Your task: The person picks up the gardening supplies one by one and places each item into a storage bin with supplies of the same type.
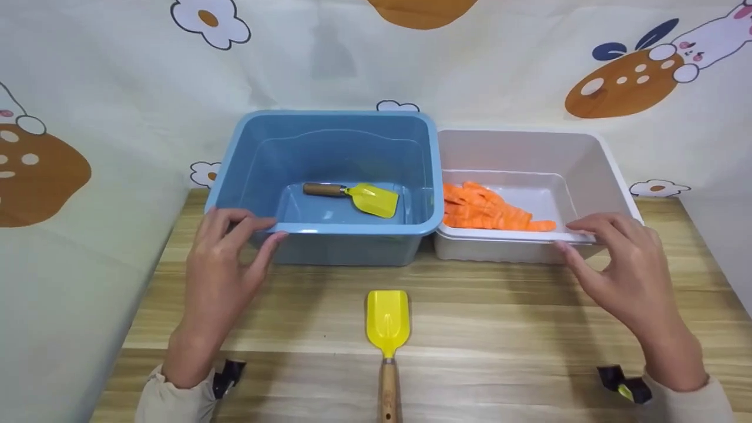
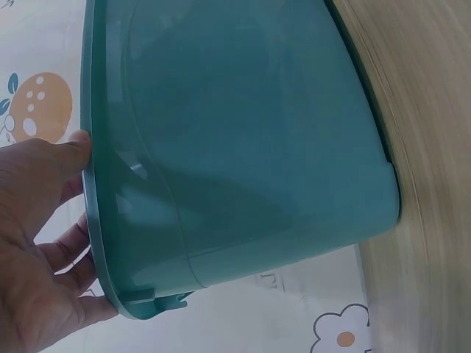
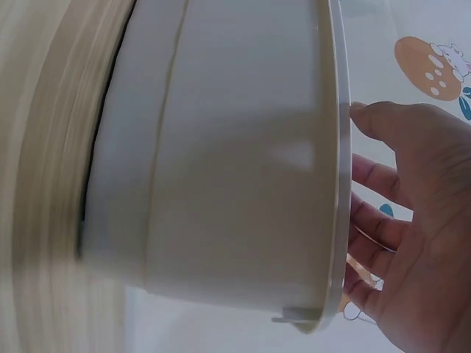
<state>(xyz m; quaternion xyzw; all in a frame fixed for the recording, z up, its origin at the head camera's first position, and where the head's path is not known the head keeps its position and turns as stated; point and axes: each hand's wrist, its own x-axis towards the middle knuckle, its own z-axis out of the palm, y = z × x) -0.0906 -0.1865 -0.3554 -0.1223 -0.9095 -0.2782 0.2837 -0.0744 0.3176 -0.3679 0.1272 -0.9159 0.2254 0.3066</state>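
At the near left corner of a blue plastic bin (image 1: 346,249), my left hand (image 1: 226,258) holds the rim between thumb and fingers. Inside that bin lies a small yellow shovel (image 1: 376,200) with a wooden handle. My right hand (image 1: 625,264) pinches the front rim of a white plastic bin (image 1: 499,251) near its right corner. Bunched orange fabric, apparently a glove (image 1: 487,208), lies in the white bin. In the wrist views, the left thumb (image 2: 77,147) and right thumb (image 3: 364,114) press at the rims from the front.
A second yellow shovel (image 1: 388,320) lies on the wooden table (image 1: 482,352) between my arms, blade toward the bins and wooden handle toward me. The bins stand side by side, blue rim overlapping the white one. A patterned cloth (image 1: 311,64) hangs behind them.
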